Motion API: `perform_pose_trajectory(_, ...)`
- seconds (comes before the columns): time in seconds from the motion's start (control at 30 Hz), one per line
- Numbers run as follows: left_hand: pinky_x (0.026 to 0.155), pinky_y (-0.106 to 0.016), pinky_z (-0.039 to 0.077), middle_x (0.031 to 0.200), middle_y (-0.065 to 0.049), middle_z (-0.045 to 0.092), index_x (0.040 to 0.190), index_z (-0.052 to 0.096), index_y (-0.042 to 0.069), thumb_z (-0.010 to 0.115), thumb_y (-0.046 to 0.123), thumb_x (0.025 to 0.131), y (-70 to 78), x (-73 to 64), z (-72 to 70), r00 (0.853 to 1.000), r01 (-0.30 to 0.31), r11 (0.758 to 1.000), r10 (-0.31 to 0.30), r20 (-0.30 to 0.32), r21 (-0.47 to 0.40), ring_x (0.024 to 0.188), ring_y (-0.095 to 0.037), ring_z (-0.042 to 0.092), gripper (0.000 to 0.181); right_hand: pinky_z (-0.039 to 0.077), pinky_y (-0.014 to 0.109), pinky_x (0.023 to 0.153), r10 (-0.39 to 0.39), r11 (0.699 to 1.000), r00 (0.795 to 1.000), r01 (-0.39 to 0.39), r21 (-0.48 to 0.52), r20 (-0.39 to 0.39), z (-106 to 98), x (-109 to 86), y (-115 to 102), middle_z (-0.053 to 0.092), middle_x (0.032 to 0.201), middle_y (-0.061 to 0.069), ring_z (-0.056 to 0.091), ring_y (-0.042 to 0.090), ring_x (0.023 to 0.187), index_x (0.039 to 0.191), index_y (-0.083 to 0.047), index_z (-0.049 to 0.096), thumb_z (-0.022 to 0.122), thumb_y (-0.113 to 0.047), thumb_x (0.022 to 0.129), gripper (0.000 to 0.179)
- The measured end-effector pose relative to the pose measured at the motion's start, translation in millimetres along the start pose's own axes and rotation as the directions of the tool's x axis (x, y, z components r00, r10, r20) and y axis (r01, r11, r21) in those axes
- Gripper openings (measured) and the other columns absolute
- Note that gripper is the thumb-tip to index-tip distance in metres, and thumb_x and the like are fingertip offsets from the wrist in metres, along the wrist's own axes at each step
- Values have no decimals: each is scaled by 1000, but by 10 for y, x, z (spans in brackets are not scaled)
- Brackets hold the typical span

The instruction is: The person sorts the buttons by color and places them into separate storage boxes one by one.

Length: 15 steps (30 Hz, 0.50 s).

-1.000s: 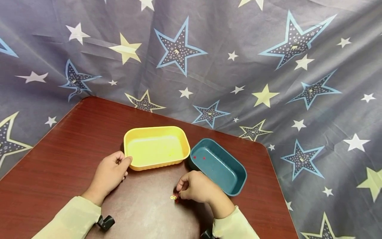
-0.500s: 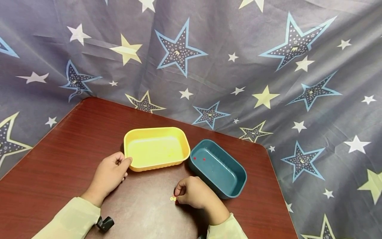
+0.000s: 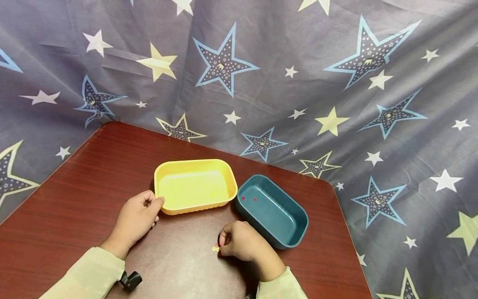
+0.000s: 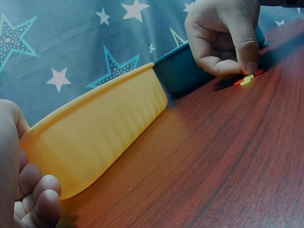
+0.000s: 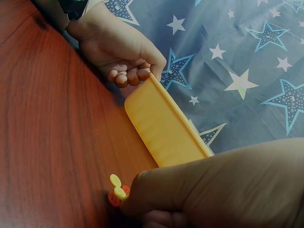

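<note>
My left hand point(image 3: 136, 218) grips the near left corner of a yellow plastic tub point(image 3: 192, 206), thumb at its rim and the other fingers curled against the outside wall in the left wrist view. My right hand point(image 3: 242, 244) is low over the table, its thumb and index finger bent together at a small cluster of buttons. Two yellow buttons point(image 5: 115, 180) and red buttons point(image 5: 113, 199) lie there, partly overlapping. The thumb tip covers part of the cluster; I cannot tell whether a button is pinched. Beside the yellow tub, a dark teal tub point(image 3: 274, 211) has two red buttons point(image 3: 255, 199) inside.
The reddish-brown wooden table point(image 3: 93, 178) has rounded far corners. Behind it hangs a grey curtain point(image 3: 269, 62) printed with stars. The two tubs nearly meet at their neighbouring ends. A black strap mount point(image 3: 130, 280) sits at the left sleeve.
My right hand has shifted slightly down and left, its thumb and index finger drawing closer together at the buttons. The left hand stays on the yellow tub.
</note>
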<state>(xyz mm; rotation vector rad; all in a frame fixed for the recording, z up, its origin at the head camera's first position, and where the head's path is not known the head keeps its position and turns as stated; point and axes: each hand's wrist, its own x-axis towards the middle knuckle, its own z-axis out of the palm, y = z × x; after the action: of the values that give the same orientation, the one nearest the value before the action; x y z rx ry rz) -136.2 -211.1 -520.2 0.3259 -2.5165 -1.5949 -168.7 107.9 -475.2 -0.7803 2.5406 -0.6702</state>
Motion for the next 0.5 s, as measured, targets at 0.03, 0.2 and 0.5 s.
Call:
perform_pose_trajectory(0.03,45,-34,48,64,-5,67,81,54,15,60,47,104,-1,-2,0,1000,0,1000,0,-1,2,51,-21,63,40,46,18,59,-1,1000,1000,1,-4,-6,5,-3,-2,61,62,-18,54,-3,61,71,-23,69,91,-15,70,24)
perform_pose_trajectory(0.2,45,-34,48,65,-5,67,80,53,16,60,47,104,-9,-2,3,1000,-1,1000,2,-8,6,52,-21,63,40,46,17,59,-16,999,999,14,-43,-42,20,-9,-5,59,63,-19,53,-2,61,69,-25,66,92,-15,69,27)
perform_pose_trajectory(0.5,47,-34,49,64,-5,67,81,53,15,61,48,104,-24,9,11,1000,-2,1000,2,-7,-1,53,-21,64,41,49,16,63,-20,999,999,18,-31,-41,-8,-31,-10,63,66,-21,56,-5,64,78,-23,74,86,-8,72,20)
